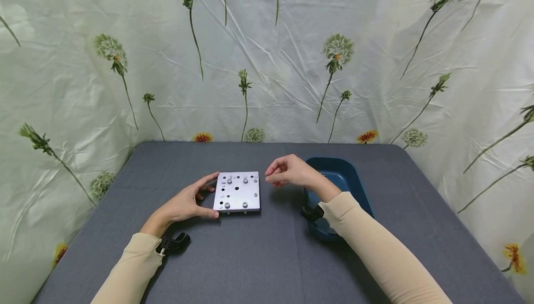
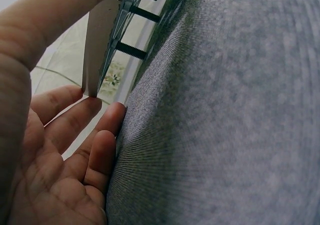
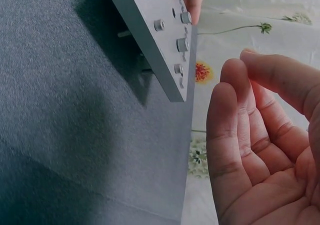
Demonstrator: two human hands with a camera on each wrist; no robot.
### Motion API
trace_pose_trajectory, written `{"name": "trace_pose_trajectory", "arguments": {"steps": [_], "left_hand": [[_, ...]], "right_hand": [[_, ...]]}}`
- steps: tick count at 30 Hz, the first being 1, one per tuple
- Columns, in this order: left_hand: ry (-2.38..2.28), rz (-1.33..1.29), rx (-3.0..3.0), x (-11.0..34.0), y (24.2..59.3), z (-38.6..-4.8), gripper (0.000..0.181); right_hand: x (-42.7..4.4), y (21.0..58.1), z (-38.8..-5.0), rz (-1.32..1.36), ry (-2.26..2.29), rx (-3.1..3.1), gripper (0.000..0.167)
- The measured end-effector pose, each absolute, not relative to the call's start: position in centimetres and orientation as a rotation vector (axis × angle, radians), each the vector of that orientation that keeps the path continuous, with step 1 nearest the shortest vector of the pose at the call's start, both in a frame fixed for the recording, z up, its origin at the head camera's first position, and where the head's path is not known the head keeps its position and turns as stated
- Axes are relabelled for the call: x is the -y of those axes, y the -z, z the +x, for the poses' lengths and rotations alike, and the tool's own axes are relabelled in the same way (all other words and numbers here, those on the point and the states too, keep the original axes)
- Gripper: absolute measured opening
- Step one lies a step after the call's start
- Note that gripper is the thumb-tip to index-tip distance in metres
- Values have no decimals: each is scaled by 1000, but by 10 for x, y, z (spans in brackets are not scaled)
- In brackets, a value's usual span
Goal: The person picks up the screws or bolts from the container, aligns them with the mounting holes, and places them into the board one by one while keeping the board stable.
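A square silver metal plate (image 1: 249,193) with holes and socket-head screws lies face up left of the table's middle. My left hand (image 1: 182,205) grips its left side, thumb at the near corner and fingertips at the far one. The left wrist view shows the left hand (image 2: 62,177) at the plate (image 2: 101,35), threaded screw ends jutting from the underside. My right hand (image 1: 294,172) hovers right of the plate without touching it. In the right wrist view, the right hand (image 3: 270,150) has loosely bent fingers, thumb tip close to them, nothing visible between; the plate (image 3: 167,57) is beyond.
A dark blue tray (image 1: 359,180) stands on the grey-covered table (image 1: 250,267), partly hidden under my right forearm; its contents are mostly out of sight. Behind the table hangs a pale curtain (image 1: 283,109) with flower prints. Each wrist wears a black band.
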State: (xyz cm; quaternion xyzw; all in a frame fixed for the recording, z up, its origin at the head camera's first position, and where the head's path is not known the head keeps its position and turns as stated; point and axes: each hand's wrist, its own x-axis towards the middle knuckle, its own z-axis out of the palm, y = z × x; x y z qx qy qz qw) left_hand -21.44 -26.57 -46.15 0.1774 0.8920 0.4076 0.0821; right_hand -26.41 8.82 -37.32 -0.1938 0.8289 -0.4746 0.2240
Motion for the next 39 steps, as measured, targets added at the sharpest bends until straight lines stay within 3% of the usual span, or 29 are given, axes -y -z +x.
{"name": "trace_pose_trajectory", "arguments": {"steps": [39], "left_hand": [[-1205,529,-2678,265,460,-215,116]], "right_hand": [[-155,367,-274,-458,1381,-2354,21]]}}
